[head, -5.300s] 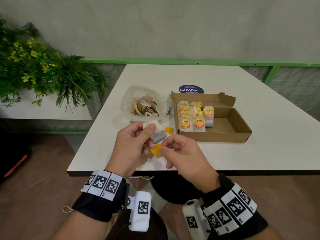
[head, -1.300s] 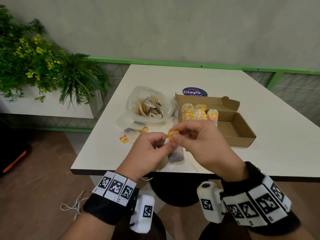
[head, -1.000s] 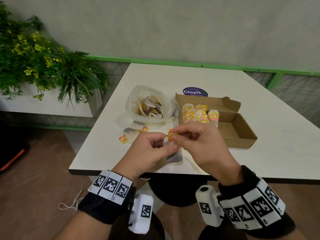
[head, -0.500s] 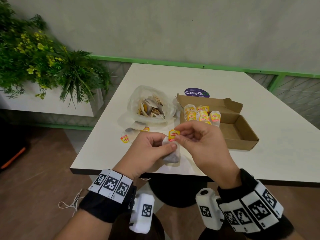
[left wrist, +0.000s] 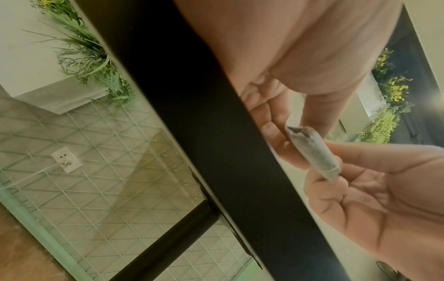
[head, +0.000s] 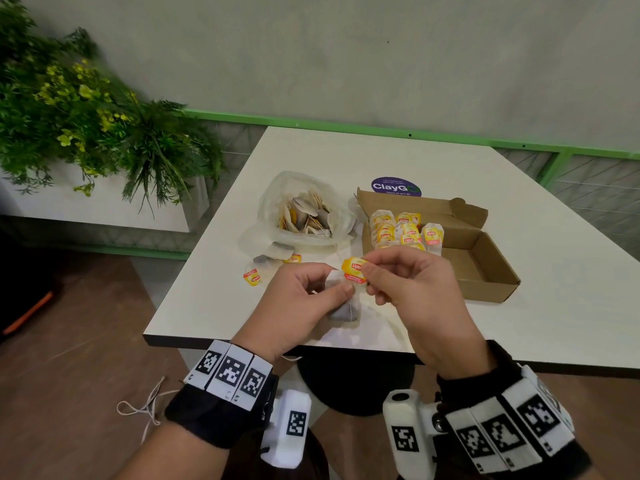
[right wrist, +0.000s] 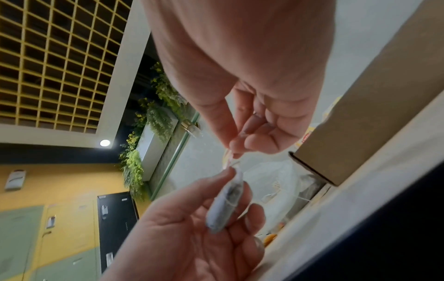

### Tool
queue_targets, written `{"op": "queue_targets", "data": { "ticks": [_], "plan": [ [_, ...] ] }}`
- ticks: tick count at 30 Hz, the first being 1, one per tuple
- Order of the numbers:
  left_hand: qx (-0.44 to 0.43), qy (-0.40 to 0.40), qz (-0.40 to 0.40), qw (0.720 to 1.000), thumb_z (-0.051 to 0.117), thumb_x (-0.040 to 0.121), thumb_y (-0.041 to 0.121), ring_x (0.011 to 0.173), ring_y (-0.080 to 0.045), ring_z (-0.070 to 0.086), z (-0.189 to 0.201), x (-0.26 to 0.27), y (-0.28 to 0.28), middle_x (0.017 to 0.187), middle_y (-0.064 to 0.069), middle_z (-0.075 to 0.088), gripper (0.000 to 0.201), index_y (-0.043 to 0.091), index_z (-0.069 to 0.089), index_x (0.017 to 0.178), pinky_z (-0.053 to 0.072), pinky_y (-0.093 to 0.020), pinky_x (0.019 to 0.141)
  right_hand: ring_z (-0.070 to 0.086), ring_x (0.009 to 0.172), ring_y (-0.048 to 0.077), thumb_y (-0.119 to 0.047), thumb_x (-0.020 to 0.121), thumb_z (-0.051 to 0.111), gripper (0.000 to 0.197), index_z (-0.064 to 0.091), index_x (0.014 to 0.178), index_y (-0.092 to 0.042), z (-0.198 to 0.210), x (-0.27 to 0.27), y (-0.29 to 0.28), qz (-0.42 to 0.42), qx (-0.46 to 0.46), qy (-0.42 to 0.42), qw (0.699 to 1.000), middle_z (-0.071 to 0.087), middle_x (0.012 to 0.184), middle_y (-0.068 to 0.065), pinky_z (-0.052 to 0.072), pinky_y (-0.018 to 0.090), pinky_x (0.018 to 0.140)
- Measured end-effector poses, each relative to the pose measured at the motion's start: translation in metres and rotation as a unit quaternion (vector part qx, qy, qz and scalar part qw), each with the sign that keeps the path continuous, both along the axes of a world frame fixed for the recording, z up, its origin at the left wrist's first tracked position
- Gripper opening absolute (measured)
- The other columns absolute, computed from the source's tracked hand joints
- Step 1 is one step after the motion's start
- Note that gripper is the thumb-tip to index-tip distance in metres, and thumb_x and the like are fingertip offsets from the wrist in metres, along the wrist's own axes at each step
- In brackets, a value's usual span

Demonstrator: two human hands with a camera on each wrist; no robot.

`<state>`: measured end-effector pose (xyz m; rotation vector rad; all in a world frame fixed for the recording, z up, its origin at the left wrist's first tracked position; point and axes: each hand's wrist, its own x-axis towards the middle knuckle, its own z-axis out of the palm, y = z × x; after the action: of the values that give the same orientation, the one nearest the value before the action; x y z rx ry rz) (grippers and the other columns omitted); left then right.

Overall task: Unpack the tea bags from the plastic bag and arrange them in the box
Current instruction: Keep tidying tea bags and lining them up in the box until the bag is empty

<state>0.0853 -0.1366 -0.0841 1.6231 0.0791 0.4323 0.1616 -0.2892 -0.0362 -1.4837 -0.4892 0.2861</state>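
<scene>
Over the table's near edge my left hand [head: 337, 289] pinches a white tea bag [head: 343, 306] by its upper part. My right hand [head: 367, 271] pinches the bag's yellow tag [head: 354, 270], which sits against the bag's top. In the left wrist view the tea bag [left wrist: 312, 150] shows edge-on between thumb and fingers. The right wrist view shows the tag [right wrist: 228, 157] above the tea bag [right wrist: 228, 205]. The clear plastic bag [head: 304, 188] holds several tea bags. The brown cardboard box [head: 485, 268] stands open, with rows of tea bags [head: 401, 230] at its left end.
Two loose tea bags [head: 273, 252] with yellow tags [head: 252, 276] lie on the white table [head: 554, 306], in front of the plastic bag. A purple sticker [head: 396, 186] lies behind the box. A planter of greenery [head: 86, 126] stands off the table's left.
The tea bag has come up a little between my hands, and its tag now lies against its top. Both hands keep their hold.
</scene>
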Motion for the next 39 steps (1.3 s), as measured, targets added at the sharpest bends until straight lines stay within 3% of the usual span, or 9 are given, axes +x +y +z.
{"op": "queue_targets", "data": {
  "ticks": [4,8,11,14,20,25,31,36,39],
  "plan": [
    [0.005,-0.006,-0.002,1.0,0.074,0.086,0.019,0.068,-0.015,0.052,0.002,-0.001,0.0,0.068,-0.008,0.06,0.019,0.005,0.071,0.074,0.042,-0.027,0.063,0.054,0.053,0.014,0.004,0.086,0.07,0.006,0.072,0.086,-0.002,0.0,0.0,-0.001,0.004,0.01,0.07,0.998,0.065,0.064,0.01,0.043,0.026,0.052],
    [0.018,-0.011,-0.019,1.0,0.077,0.088,0.019,0.071,-0.017,0.056,0.002,-0.002,-0.001,0.074,-0.022,0.067,0.017,0.003,0.077,0.082,0.045,-0.03,0.067,0.059,0.059,0.017,0.005,0.088,0.067,0.006,0.07,0.092,0.002,0.0,-0.001,0.0,0.018,0.036,0.12,0.992,0.066,0.07,0.015,0.05,0.023,0.054],
    [0.017,-0.011,-0.03,0.999,0.08,0.088,0.023,0.064,-0.011,0.049,0.004,-0.002,-0.002,0.063,-0.01,0.06,0.021,0.004,0.076,0.08,0.04,-0.027,0.062,0.062,0.061,0.017,0.005,0.088,0.066,0.006,0.07,0.092,0.001,0.0,-0.004,0.001,0.031,0.037,0.116,0.992,0.07,0.074,0.015,0.052,0.023,0.055],
    [0.018,-0.013,-0.015,1.0,0.077,0.088,0.025,0.066,-0.018,0.047,0.003,-0.001,-0.001,0.068,-0.027,0.055,0.031,-0.004,0.071,0.08,0.038,-0.032,0.064,0.059,0.057,0.017,0.005,0.088,0.066,0.006,0.07,0.091,0.001,0.002,-0.003,0.0,0.028,0.032,0.123,0.991,0.067,0.07,0.013,0.049,0.025,0.053],
    [0.065,0.0,0.003,0.998,0.072,0.094,0.011,0.062,-0.009,0.05,0.002,0.001,-0.003,0.063,0.003,0.06,0.027,0.017,0.07,0.068,0.04,-0.021,0.06,0.054,0.058,0.018,0.007,0.092,0.06,0.018,0.069,0.107,0.002,0.01,0.003,-0.007,0.053,0.019,0.12,0.991,0.059,0.072,0.013,0.044,0.027,0.054],
    [0.049,-0.017,-0.004,0.999,0.075,0.092,0.021,0.061,-0.013,0.052,0.002,-0.001,-0.005,0.063,-0.006,0.063,0.023,0.002,0.074,0.079,0.041,-0.025,0.061,0.063,0.067,0.018,0.012,0.086,0.059,0.022,0.069,0.105,0.009,0.015,0.004,-0.006,0.135,0.034,0.165,0.976,0.07,0.085,0.017,0.048,0.025,0.059],
    [0.074,0.001,0.002,0.997,0.073,0.092,0.009,0.068,-0.016,0.064,0.002,-0.001,-0.005,0.077,-0.012,0.073,0.013,0.014,0.078,0.082,0.047,-0.022,0.066,0.049,0.057,0.008,-0.002,0.087,0.072,0.008,0.076,0.093,-0.005,0.004,0.006,-0.003,0.038,-0.035,0.015,0.999,0.062,0.062,-0.001,0.04,0.021,0.052],
    [0.098,0.008,0.014,0.995,0.071,0.093,0.018,0.08,-0.025,0.071,-0.002,0.001,-0.008,0.082,-0.006,0.075,0.01,0.018,0.078,0.086,0.054,-0.036,0.074,0.054,0.06,0.0,-0.005,0.088,0.073,0.008,0.076,0.091,-0.012,0.004,0.007,0.002,0.006,-0.085,-0.11,0.99,0.069,0.07,-0.001,0.046,0.016,0.059],
    [0.131,0.019,0.029,0.991,0.065,0.093,0.028,0.069,-0.017,0.06,-0.006,0.003,-0.007,0.079,-0.011,0.07,0.019,0.015,0.071,0.081,0.046,-0.033,0.067,0.054,0.062,0.006,-0.007,0.087,0.074,0.021,0.073,0.104,-0.019,0.002,0.005,0.004,-0.015,-0.12,-0.201,0.972,0.066,0.074,0.001,0.049,0.023,0.063]
  ]
}}
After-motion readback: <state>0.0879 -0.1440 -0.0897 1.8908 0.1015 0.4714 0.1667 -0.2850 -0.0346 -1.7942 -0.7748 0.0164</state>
